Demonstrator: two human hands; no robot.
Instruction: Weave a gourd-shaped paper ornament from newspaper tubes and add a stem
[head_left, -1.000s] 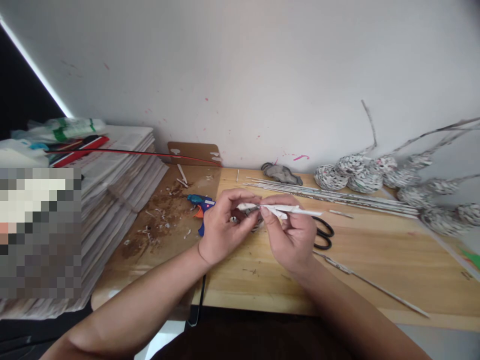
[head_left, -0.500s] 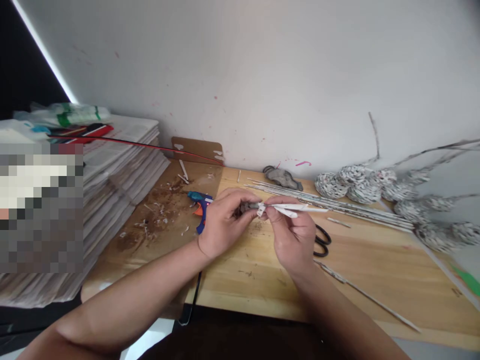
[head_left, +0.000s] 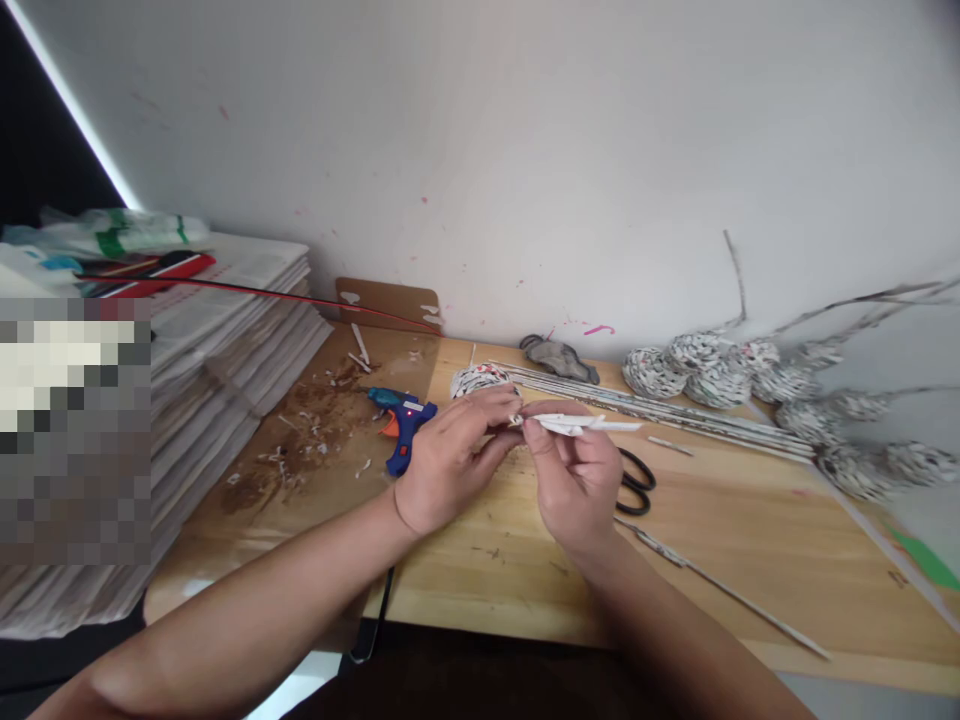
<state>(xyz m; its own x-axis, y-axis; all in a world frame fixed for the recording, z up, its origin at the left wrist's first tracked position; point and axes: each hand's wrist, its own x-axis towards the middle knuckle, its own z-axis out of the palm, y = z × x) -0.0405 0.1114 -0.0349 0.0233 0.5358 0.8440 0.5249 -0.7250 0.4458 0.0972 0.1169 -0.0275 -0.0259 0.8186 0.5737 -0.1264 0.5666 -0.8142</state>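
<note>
My left hand (head_left: 454,455) is closed, fingers curled round a woven newspaper ball (head_left: 480,379). The ball's patterned top shows above my fingers; the rest is hidden behind the hand. My right hand (head_left: 577,480) pinches a bundle of white paper strips (head_left: 574,424) between thumb and fingers. The strips point right, and their left end meets my left fingertips. Whether the strips join the ball is hidden. To the left of my left hand lies a blue glue gun (head_left: 409,425) with an orange trigger. Black-handled scissors (head_left: 643,468) lie partly behind my right hand.
Thin paper rods (head_left: 675,415) lie along the wall beside a grey lump (head_left: 559,358). Several woven paper balls with stems (head_left: 716,385) sit at right. A loose rod (head_left: 750,598) lies at front right. A tall newspaper stack (head_left: 262,345) stands left, near paper scraps (head_left: 281,465).
My left hand has turned, and the top of the woven ball has come into view above its fingers. The strips in my right hand now lie closer together. The view has shifted slightly.
</note>
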